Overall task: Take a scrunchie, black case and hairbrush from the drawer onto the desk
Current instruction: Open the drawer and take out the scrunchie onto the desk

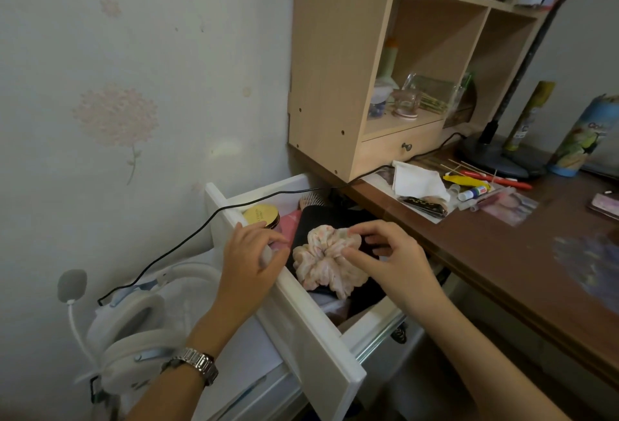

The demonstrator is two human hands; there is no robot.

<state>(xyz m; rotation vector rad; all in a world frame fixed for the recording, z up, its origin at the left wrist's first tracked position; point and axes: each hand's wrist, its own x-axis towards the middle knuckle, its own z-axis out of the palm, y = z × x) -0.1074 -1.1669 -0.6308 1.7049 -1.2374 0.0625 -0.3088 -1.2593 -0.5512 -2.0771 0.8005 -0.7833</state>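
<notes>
While the left hand [249,249] clamps over the front edge of the open drawer [311,330], apparently steadying it, the right hand [385,256] pinches the scrunchie [326,264] atop the black case [318,219], hairbrush [311,201] at the drawer's back edge, tabletop [502,253] awaiting all three.

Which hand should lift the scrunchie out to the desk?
Right. The right hand already pinches the scrunchie and is on the side nearer the desk. The left hand rests on the drawer front edge, steadying it.
</notes>
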